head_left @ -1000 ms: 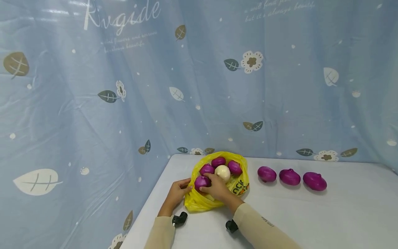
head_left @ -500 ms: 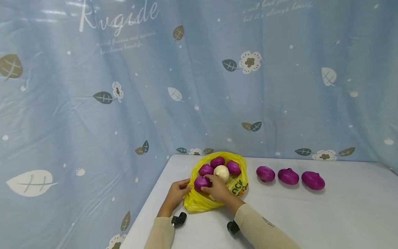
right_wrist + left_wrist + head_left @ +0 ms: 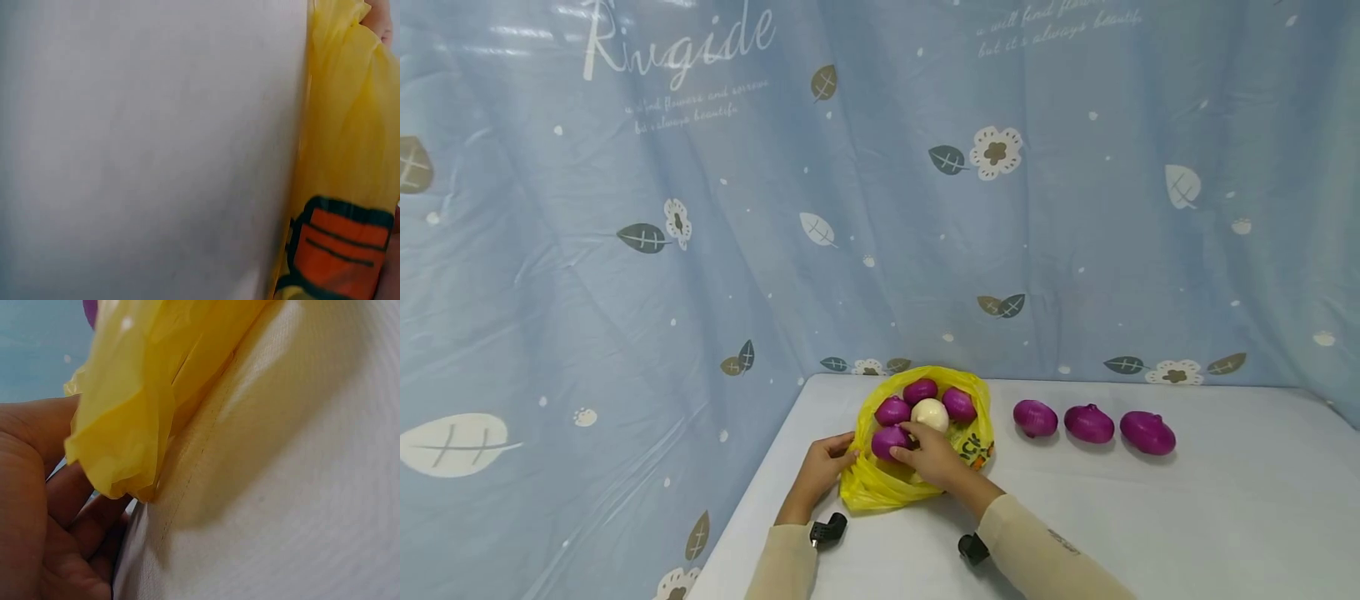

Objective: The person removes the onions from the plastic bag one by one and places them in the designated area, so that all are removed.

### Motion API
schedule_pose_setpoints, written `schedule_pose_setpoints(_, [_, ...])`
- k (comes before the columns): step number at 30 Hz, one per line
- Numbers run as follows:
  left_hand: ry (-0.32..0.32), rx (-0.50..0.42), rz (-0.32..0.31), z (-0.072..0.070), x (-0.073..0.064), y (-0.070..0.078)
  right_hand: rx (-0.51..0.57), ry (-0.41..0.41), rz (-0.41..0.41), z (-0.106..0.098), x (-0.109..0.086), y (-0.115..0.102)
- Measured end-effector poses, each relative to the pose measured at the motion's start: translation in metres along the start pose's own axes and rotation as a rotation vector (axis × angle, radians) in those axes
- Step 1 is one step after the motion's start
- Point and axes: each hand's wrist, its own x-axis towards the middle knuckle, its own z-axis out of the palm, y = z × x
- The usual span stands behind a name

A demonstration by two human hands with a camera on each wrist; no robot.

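Note:
A yellow plastic bag [image 3: 880,493] lies with its mouth wide at the left of the white table. Inside it sit several purple onions and one white onion [image 3: 930,413]. My right hand [image 3: 938,458] reaches over the rim and holds the nearest purple onion [image 3: 887,443] between thumb and fingers. At the bag's left side, my left hand [image 3: 820,471] pinches the plastic. The left wrist view shows the thumb on one side of the yellow plastic [image 3: 134,425] and fingers on the other. In the right wrist view, the bag's printed side [image 3: 344,250] hides most of the right hand.
Three purple onions stand in a row right of the bag: a left one [image 3: 1035,418], a middle one [image 3: 1089,424] and a right one [image 3: 1147,432]. A blue patterned curtain [image 3: 880,208] hangs behind the table [image 3: 1075,508] and along its left side.
My right hand has shifted slightly right, and the purple onion it holds has moved a little with it. The left hand stays on the bag. The head view has turned slightly.

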Motion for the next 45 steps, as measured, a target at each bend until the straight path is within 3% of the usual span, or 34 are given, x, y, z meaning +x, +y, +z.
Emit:
schedule_pose_setpoints(11, [0.017, -0.010, 0.001, 0.001, -0.002, 0.000, 0.017, 0.010, -0.040, -0.014, -0.014, 0.006])
schedule_pose_setpoints(21, [0.021, 0.004, -0.006, 0.001, -0.002, -0.003, -0.003, 0.033, -0.060, -0.041, -0.027, 0.007])
schedule_pose_setpoints(36, [0.032, 0.011, -0.053, 0.000, -0.001, -0.006, -0.069, 0.085, -0.043, -0.075, -0.038, 0.018])
schedule_pose_setpoints(45, [0.023, 0.010, -0.029, 0.002, -0.001, -0.005, -0.061, 0.117, -0.030, -0.098, -0.051, 0.028])
